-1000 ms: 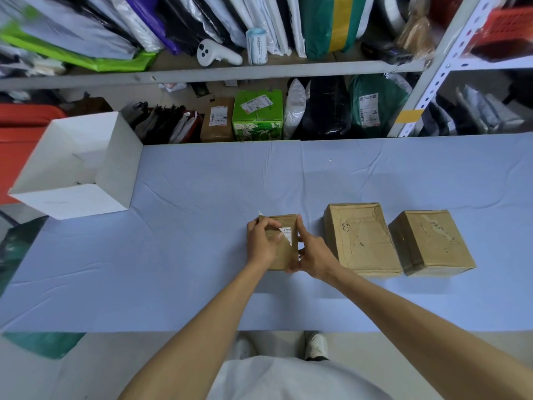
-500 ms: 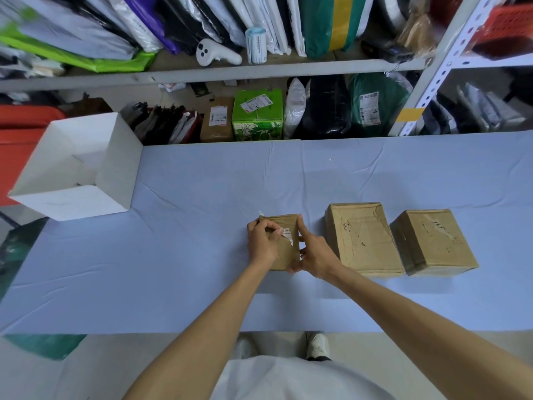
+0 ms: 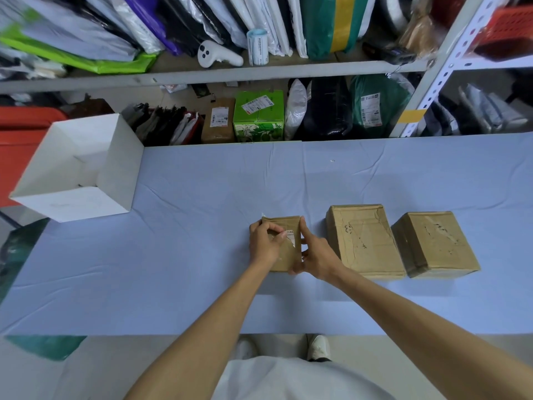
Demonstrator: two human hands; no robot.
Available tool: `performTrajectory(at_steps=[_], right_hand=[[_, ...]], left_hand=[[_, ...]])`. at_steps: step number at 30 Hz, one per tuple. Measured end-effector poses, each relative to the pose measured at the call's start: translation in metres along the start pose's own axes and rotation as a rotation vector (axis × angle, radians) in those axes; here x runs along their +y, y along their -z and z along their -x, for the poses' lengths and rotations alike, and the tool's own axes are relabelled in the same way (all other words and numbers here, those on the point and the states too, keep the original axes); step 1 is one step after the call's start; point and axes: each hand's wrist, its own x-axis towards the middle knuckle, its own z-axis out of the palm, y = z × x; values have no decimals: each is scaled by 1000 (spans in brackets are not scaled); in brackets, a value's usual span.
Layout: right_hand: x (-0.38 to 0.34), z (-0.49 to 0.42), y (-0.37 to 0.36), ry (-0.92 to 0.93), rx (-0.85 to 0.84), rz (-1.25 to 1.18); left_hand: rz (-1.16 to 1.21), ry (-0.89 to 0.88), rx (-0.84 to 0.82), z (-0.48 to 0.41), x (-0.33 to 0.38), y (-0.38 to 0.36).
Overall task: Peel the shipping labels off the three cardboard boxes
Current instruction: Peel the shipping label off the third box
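1. The small cardboard box [image 3: 284, 259] stood on the blue counter [image 3: 187, 255], leftmost in a row of three, with the middle box [image 3: 363, 241] and the right box [image 3: 432, 243] beside it.
2. The left hand [image 3: 264, 242] lay over its top, fingers curled, pinching the edge of the shipping label [image 3: 291, 236], a torn white scrap.
3. The right hand [image 3: 315, 255] gripped the small box's right side, forefinger stretched along the edge.
4. An open white carton [image 3: 115, 174] sat at the counter's far left.

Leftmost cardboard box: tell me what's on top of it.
A partly peeled shipping label shows on the leftmost cardboard box, pinched by the left hand; the right hand grips its side. The left hand covers the rest of the top.
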Motion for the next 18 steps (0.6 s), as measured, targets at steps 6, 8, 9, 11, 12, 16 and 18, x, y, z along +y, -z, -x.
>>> performTrajectory(at_steps=[6,8,9,11,12,16,18], right_hand=[[3,-3,0,3,-9,-14],[3,-4,0,6,-10,-11],[4,-4,-1,6,-4,-17],[5,-4,-1,11,0,-30],[5,-4,-1,13,2,-22],[5,-5,0,7,-4,-14],[6,-6,0,7,-3,-8]], left_hand=[[4,10,18,0,0,-1],[12,13,29,0,-1,-1],[17,13,31,0,-1,-2],[19,15,34,0,0,-1],[19,16,35,0,-1,-1],[32,20,23,0,-1,0],[36,16,18,0,-1,-1]])
